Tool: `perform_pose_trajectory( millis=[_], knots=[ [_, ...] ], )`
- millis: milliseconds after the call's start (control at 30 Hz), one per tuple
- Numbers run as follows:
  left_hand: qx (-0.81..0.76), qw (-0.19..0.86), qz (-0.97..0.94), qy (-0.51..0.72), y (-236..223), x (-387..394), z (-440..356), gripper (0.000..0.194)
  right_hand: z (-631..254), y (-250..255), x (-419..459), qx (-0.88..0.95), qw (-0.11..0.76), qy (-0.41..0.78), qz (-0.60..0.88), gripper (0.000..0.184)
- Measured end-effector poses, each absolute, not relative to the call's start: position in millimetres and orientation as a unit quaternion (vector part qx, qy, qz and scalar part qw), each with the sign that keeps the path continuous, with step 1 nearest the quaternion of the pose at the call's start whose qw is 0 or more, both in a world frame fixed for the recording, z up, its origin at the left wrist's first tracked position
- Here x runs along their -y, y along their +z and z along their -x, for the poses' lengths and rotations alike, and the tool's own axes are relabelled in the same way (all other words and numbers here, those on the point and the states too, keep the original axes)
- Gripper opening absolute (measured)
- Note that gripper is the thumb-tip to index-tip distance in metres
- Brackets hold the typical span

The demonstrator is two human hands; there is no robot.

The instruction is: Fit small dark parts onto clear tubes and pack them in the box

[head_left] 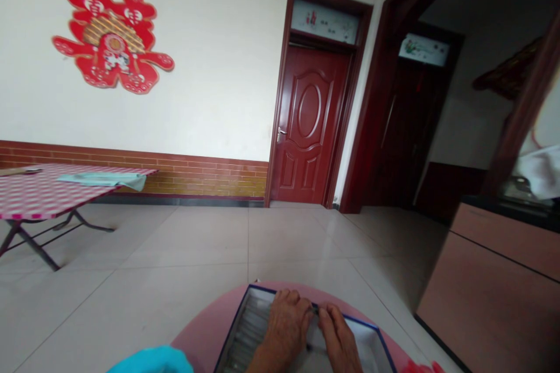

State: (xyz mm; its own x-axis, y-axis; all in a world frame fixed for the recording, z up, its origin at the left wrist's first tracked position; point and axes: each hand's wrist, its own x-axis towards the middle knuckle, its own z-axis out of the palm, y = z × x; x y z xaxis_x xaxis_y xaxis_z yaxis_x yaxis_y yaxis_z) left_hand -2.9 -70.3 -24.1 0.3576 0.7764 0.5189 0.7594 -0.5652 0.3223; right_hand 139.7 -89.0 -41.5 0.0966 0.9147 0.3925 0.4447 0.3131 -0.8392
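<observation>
A shallow box with white insides and a blue rim lies on a pink round surface at the bottom of the head view. Several clear, long, thin items lie side by side in its left part. My left hand is over the middle of the box, fingers curled closed. Close to its right, my right hand has its fingers pressed together. A small dark thing shows between the fingertips of both hands, near the box's far rim; its kind is not clear.
Bright blue cloth-like material is at bottom left, something red at bottom right. A folding table with a checked cover and pale green cloth stands left. A pinkish cabinet is right, a red door ahead.
</observation>
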Motion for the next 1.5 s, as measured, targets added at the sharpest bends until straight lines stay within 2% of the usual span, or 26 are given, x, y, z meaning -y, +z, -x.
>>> perform_pose_trajectory(
  millis=[167,533,1267,1500],
  knots=[
    [-0.469,0.022,-0.824,0.318,-22.5,72.5,3.8,0.017,-139.1,-49.1,86.0,0.656,0.486,0.189,0.546,0.033],
    [-0.465,0.024,-0.831,0.304,-21.6,76.2,3.9,0.023,-136.7,-47.7,87.0,0.655,0.498,0.118,0.556,0.03],
    [-0.475,0.021,-0.83,0.291,-19.5,77.1,4.3,0.024,-135.2,-44.9,89.9,0.648,0.495,0.169,0.554,0.033],
    [-0.471,0.019,-0.834,0.286,-19.4,76.7,4.2,0.023,-134.3,-44.6,90.3,0.657,0.468,0.161,0.568,0.036]
  ],
)
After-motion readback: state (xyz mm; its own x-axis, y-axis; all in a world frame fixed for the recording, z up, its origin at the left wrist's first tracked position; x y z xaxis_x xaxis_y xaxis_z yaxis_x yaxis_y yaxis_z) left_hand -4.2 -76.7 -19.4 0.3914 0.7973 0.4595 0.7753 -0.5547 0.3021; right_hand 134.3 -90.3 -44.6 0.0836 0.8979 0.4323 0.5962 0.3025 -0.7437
